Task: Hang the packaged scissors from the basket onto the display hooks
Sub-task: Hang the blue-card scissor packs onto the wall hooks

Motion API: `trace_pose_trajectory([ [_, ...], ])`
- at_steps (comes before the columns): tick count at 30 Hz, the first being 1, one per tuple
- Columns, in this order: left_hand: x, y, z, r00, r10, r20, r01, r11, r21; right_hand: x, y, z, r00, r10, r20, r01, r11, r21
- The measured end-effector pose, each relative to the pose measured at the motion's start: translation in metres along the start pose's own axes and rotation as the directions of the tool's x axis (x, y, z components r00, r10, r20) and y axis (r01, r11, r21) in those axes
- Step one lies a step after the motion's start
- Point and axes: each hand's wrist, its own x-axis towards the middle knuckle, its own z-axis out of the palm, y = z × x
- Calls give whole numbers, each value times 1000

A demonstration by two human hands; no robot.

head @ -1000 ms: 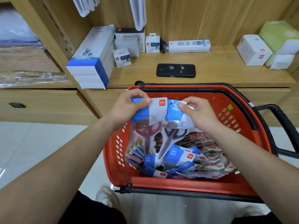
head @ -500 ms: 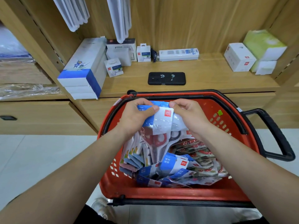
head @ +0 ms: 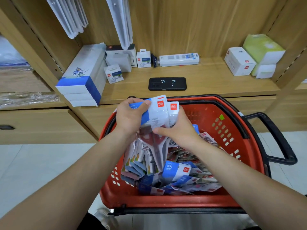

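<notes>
A wooden shelf (head: 216, 80) spans the far side. Nearer, the red basket (head: 232, 146) holds heaped scissor packs (head: 176, 170). Above its far-left part, the left hand (head: 128, 117) and right hand (head: 179, 130) curl their fingers round a bunch of packaged scissors (head: 159, 113).

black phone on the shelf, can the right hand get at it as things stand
Likely yes: the black phone lies bare just past the basket rim, but the right hand grips the scissors packs.

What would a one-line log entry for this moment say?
phase: pickup | left grip: holds scissors packs | right grip: holds same packs | basket: more packs inside
</notes>
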Motion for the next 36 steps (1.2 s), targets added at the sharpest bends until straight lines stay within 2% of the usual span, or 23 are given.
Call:
trace_pose_trajectory([
  [4,-3,8,-4,1000,-3,-2,3,994,-107,4,-15,0,993,-93,-77,87,994,-73],
  [8,-5,19,-16,999,2,49,10,970,-242,4,-28,2,980,-150,-132,159,985,67],
  [11,-16,15,-22,974,-21,225,76,967,-243,8,-41,0,979,-126,-162,165,953,256],
  [13,-24,9,-21,920,-7,392,104,968,-227,10,-47,-1,979,-117,-168,170,921,351],
  [15,-28,7,-19,898,25,438,78,973,-216,10,-52,1,978,-96,-188,167,893,418],
  [25,-29,11,-13,931,6,366,113,946,-303,2,-62,11,956,75,-282,111,802,587],
  [31,-28,11,-15,959,79,272,-7,967,-255,-2,-63,16,916,48,-397,148,881,449],
  [36,-27,8,-26,965,133,228,-70,962,-263,-16,-69,30,943,-104,-315,194,943,270],
])
